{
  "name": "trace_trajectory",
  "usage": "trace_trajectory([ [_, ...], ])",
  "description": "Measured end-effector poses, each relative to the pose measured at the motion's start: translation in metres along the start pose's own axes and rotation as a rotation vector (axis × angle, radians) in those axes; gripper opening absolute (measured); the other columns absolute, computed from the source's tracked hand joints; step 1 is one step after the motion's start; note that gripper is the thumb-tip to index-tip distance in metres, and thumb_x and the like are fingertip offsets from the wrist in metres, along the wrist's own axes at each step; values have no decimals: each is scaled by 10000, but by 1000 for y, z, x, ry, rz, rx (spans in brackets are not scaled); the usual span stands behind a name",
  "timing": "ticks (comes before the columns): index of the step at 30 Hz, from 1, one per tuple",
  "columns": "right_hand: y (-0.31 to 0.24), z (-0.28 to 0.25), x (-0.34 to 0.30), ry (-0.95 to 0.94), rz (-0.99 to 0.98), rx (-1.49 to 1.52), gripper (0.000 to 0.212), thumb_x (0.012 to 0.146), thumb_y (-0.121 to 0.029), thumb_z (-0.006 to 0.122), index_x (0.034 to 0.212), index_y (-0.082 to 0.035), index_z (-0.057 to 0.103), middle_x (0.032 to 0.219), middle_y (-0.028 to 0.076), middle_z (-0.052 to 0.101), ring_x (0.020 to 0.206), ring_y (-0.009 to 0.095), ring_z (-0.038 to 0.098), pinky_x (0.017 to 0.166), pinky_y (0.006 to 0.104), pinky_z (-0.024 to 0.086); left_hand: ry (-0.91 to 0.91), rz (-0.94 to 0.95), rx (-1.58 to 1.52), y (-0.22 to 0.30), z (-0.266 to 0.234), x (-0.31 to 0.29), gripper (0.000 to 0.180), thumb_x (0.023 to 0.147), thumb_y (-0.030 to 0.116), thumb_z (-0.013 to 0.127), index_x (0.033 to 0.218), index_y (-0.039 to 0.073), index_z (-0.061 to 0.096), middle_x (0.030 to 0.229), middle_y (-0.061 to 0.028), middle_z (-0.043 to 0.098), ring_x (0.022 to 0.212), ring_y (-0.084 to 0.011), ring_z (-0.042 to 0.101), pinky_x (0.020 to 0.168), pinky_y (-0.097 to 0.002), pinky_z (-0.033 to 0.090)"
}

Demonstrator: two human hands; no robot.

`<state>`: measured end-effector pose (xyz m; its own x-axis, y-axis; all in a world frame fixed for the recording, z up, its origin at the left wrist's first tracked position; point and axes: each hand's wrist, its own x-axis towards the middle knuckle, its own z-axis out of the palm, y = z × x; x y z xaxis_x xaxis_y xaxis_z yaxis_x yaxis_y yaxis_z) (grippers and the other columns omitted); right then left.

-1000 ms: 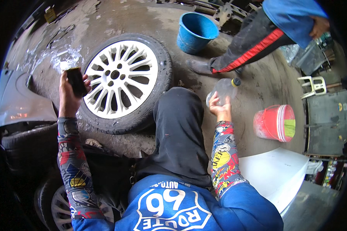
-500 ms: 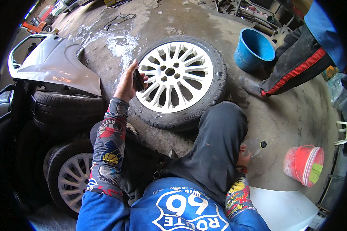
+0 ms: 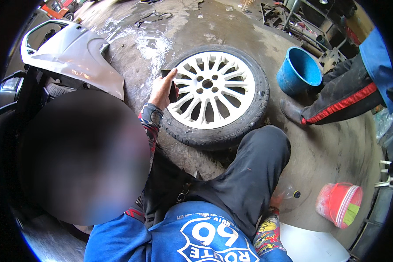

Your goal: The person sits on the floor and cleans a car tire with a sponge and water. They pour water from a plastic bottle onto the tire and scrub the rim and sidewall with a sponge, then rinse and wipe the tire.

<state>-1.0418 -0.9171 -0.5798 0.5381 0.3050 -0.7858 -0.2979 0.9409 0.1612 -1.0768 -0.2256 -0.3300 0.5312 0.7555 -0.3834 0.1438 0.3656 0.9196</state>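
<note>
In front of me a wheel with a white multi-spoke rim (image 3: 222, 104) and black tire (image 3: 258, 114) lies flat on the floor. My left hand (image 3: 162, 91) is closed round a flat black object (image 3: 173, 93) at the rim's left edge; its exact kind does not show. Low beside my right thigh, my right hand (image 3: 276, 201) grips a clear plastic bottle (image 3: 285, 191) with a dark cap. The thigh hides part of that hand. A round blurred patch covers most of my left forearm.
At left stands a silver car body panel (image 3: 81, 52), with blur over the things below. A blue bucket (image 3: 288, 76) and a person's dark trouser leg (image 3: 336, 107) are at right. Nearer are a red bucket (image 3: 329, 201) and a white panel (image 3: 310, 244).
The scene has shifted slightly right and down in view. My left hand has turned a little with the black object. A blurred patch now covers the left side. Both hands keep their hold.
</note>
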Motion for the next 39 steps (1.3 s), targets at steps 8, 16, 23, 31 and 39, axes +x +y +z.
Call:
trace_trajectory([
  [8, 3, 4, -35, 56, -69, -197, 794, 898, -436, 740, 1478, 18, 441, 1342, 211, 613, 1146, 314, 639, 935, 368, 535, 9, 88, -155, 8, 11, -3, 468, 918, 494, 770, 1060, 81, 604, 828, -38, 598, 718, -151, 602, 638, -342, 526],
  [16, 60, 6, -105, 154, -171, -669, 693, 949, -381, 673, 1471, 24, 466, 1392, 211, 587, 1231, 318, 588, 1048, 382, 459, 207, -55, -332, 14, 7, -4, 689, 990, 740, 449, 1136, 82, 591, 925, -92, 614, 799, -202, 579, 730, -445, 533],
  [23, 119, 77, -144, 72, -268, -1254, 609, 994, -334, 615, 1465, 30, 487, 1435, 210, 565, 1306, 322, 543, 1146, 394, 393, 119, 38, -229, 22, 7, -11, 773, 1063, 599, 317, 1292, -73, 623, 1287, -223, 665, 1106, -282, 644, 1003, -420, 473],
  [31, 239, 252, -153, -105, -1448, -1665, 235, 998, -249, 690, 1082, -49, 601, 956, 60, 665, 833, 141, 625, 701, 273, 481, -255, 217, 96, 37, 28, -49, 368, 942, 339, 706, 881, -25, 714, 730, -49, 644, 667, -136, 592, 601, -350, 485],
  [39, 410, 336, -92, -1026, -880, -1950, 479, 1018, -233, 680, 1435, -54, 527, 1394, 92, 591, 1253, 171, 547, 1020, 353, 402, -108, 413, 2, 9, 48, -39, 235, 814, 218, 790, 851, -13, 771, 768, -138, 744, 715, -189, 702, 708, -354, 562],
])
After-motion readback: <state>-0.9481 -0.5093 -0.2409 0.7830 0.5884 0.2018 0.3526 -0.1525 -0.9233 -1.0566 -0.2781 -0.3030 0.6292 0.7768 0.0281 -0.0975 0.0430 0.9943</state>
